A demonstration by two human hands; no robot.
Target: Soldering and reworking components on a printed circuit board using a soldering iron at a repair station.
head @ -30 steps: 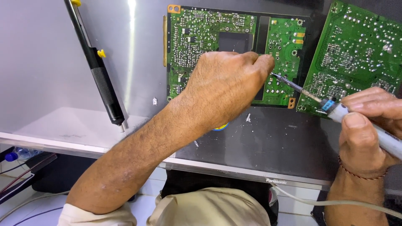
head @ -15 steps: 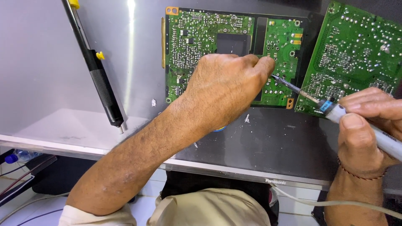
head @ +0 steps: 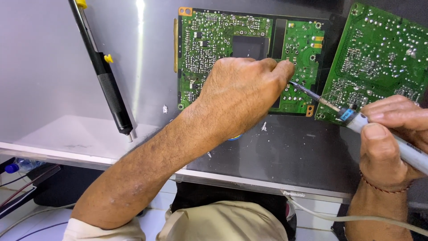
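— Two green boards, which one's active?
— The circuit board (head: 209,40) with the dark cutout, flat on the grey worktop (head: 53,67). Left hand (head: 243,96) rests on it, fingers curled; whether they pinch something, can't tell.
— Right?
— Right hand (head: 392,138) grips the soldering iron (head: 356,119), tip touching that board beside the left fingertips. Second board (head: 379,53) just right. Desoldering pump (head: 104,76) well left.

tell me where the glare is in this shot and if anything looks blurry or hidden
Head view: a bright vertical streak of glare runs down the grey panel near the black desoldering pump; the green circuit board is sharp and evenly lit; the left hand hides the board's middle; the soldering iron in the right hand shows slight softness at the frame edge.
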